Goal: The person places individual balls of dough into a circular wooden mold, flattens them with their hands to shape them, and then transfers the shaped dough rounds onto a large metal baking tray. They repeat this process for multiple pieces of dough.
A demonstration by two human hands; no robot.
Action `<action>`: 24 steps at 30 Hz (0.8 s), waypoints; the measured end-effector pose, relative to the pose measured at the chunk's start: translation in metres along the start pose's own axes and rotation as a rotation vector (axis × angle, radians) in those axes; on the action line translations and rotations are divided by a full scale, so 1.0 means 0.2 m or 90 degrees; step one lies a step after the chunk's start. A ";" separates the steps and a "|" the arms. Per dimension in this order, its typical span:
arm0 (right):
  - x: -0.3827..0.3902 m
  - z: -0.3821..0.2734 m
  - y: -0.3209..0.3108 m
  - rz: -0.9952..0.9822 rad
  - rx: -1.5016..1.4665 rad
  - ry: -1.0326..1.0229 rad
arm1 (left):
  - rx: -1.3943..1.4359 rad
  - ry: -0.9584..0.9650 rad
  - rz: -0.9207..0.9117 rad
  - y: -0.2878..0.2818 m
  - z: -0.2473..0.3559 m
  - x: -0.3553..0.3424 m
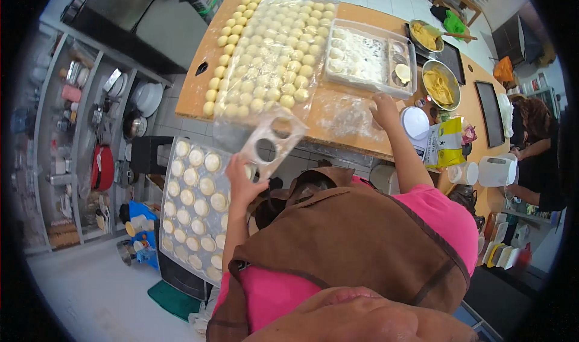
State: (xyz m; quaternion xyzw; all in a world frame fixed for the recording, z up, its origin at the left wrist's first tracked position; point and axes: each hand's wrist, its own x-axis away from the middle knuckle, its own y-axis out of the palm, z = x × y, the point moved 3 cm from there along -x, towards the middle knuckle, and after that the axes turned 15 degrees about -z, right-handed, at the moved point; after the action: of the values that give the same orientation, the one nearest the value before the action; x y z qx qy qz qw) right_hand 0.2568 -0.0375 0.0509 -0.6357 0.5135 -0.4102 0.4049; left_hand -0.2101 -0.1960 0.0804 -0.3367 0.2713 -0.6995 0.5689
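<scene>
My left hand (240, 182) grips the near end of a pale flat mould board (274, 140) with round holes. The board is held tilted beside the table edge, over the corner of a plastic-lined tray (179, 221) with rows of flat dough rounds (201, 207). My right hand (384, 111) is low over the tabletop, fingers apart, beside a floured patch (348, 118). Just beyond it stands a clear plastic container (369, 86) with white flour (362, 53) and a few dough pieces. Many yellowish dough balls (259, 71) lie in rows, mostly under a clear plastic sheet (226, 116).
Two bowls of yellow filling (439, 87) (425, 36) stand at the right, near a white kitchen scale (415, 122) and a yellow bag (444, 143). Dark baking trays (490, 113) lie farther right. Another person (534, 155) works there with a white jug (496, 170). Shelves (81, 131) line the left.
</scene>
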 end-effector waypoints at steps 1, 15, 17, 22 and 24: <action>0.03 0.05 -0.02 -0.052 0.053 0.009 | -0.041 0.021 -0.021 0.08 0.06 -0.12; -0.15 0.37 -0.13 -0.022 -0.052 0.005 | -0.283 0.186 -0.396 0.70 0.67 -0.99; -0.38 0.36 -0.14 -0.015 -0.139 -0.071 | -0.285 0.196 -0.410 0.74 0.70 -1.04; -1.05 0.38 0.10 -0.019 -0.156 -0.120 | -0.309 0.234 -0.450 0.84 0.74 -1.13; -1.22 0.39 0.18 -0.103 -0.143 -0.087 | -0.342 0.260 -0.427 0.88 0.72 -1.13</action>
State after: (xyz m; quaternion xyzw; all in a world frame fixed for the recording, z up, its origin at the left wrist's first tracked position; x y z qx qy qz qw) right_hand 0.2855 0.2051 -0.0353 -0.7428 0.4744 -0.3371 0.3310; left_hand 0.0391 -0.0102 0.0000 -0.3963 0.4252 -0.8017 0.1394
